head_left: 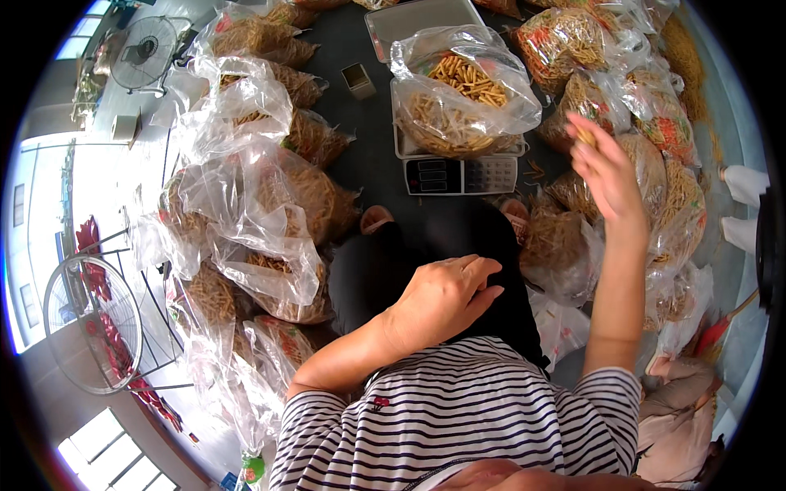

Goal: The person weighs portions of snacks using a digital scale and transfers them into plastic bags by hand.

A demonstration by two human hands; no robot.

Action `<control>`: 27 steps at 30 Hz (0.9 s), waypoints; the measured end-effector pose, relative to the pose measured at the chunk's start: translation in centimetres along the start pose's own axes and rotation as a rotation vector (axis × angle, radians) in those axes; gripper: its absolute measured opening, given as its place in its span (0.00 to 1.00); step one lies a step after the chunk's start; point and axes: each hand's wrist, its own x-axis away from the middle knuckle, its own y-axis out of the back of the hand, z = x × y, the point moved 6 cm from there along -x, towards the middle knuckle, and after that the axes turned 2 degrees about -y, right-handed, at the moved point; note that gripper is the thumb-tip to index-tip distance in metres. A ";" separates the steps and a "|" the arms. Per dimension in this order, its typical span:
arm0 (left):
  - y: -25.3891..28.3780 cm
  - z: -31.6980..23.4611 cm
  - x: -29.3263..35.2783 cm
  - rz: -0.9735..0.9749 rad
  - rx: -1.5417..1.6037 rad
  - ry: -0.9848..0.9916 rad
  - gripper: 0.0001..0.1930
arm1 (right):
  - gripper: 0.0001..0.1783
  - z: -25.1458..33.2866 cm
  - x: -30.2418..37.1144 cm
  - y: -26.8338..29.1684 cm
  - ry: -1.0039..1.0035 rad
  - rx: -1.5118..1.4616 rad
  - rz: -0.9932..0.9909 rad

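Observation:
My right hand is raised to the right of the scale, pinching a short yellow-brown stick between thumb and fingers. My left hand rests over my lap, its thumb apart from the loosely bent fingers and nothing seen in it. Ahead, a large clear plastic bag with its mouth spread wide holds many similar sticks. That bag stands on the pan of a digital scale, whose display and keypad face me. A few loose sticks lie on the dark floor beside the scale.
Filled clear bags line both sides, left and right. A small square tin and a metal tray lie ahead. Two fans stand at far left. Another person is at lower right, near a loose pile along the wall.

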 end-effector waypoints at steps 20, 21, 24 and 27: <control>5.9 1.6 1.2 -0.155 -0.035 0.057 0.13 | 0.14 -0.6 10.7 10.5 0.010 0.933 -0.317; 6.4 2.0 1.3 -0.200 -0.028 0.119 0.11 | 0.10 -3.0 14.4 13.3 -0.341 1.084 -0.390; 7.6 2.8 0.7 -0.315 -0.042 0.204 0.10 | 0.10 -11.2 22.0 16.8 -0.810 0.856 -0.415; 8.3 2.6 -0.1 -0.365 -0.082 0.171 0.10 | 0.14 -17.5 21.6 17.7 -0.614 1.071 -0.344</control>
